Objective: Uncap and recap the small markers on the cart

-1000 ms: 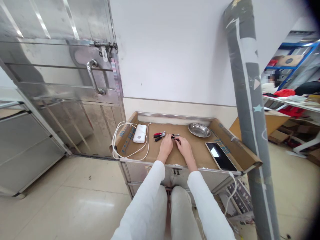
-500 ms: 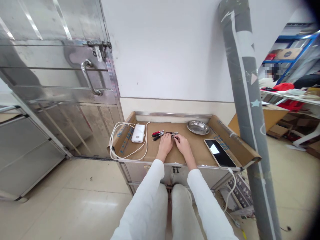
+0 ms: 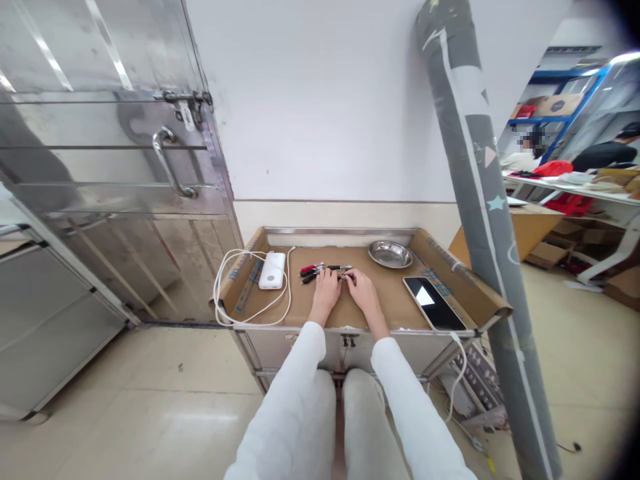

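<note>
Close together over the brown cardboard top (image 3: pixel 300 303) are my left hand (image 3: pixel 327 291) and my right hand (image 3: pixel 362 292). Between their fingertips lies a thin dark pen (image 3: pixel 342 277), mostly covered by the fingers. The right thumb and forefinger pinch one end of it, while the left fingers curl over the other end. Just beyond, a black pen (image 3: pixel 339 267) lies crosswise. To the left of my left hand are a red pen (image 3: pixel 310 268) and several black pens (image 3: pixel 311 277) in a loose bunch.
A white power bank (image 3: pixel 273 271) with a looped white cable (image 3: pixel 216 293) lies at the left. On the right are a round steel dish (image 3: pixel 391 255) and a phone (image 3: pixel 434 303). A long wrapped roll (image 3: pixel 475 147) leans beside the cabinet. People sit at a far table.
The view has shifted slightly. My hands have drawn a little closer, and the dark pen shows between their fingertips. The other pens, dish and phone lie as before.
</note>
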A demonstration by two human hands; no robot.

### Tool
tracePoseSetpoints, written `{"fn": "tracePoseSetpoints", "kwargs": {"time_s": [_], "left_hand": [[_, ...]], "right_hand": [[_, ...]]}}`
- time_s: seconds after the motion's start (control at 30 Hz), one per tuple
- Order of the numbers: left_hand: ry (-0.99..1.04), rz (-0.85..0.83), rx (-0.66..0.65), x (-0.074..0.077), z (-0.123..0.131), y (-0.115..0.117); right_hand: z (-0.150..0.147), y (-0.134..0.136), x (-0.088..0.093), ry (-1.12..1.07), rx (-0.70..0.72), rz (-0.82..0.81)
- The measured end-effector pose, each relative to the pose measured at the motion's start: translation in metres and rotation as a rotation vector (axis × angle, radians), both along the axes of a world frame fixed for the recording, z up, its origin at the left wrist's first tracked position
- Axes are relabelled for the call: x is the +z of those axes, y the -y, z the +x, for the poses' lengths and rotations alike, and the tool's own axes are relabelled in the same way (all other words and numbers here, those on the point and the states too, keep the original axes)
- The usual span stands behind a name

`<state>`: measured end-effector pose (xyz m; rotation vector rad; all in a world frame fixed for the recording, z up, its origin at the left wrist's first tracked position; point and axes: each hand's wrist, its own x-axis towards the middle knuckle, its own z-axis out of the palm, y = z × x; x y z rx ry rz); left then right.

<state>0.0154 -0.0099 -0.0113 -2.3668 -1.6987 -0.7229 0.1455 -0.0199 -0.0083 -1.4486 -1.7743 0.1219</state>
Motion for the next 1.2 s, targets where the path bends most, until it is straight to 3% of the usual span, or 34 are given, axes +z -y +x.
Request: {"fn": "tracePoseSetpoints", "kwargs": {"time_s": [0.43,0.93,1.2], "left_hand": [[0.087,0.031,0.057,0.0041,-0.0007,0.0045],[0.116,0.004,-0.077,0.0037,-0.0026,0.0046],[0.106,0.02,-0.077,-0.0006,-0.0014,0.0008]], "right_hand": [[0.0015,-0.0009,-0.0052,0.004,-0.166,0.01],[-0.0003,0.0041,0.003,0.004,-0.07,0.001],[-0.0015,-0.0027,-0.0066,-0.027,0.072,-0.02]]}}
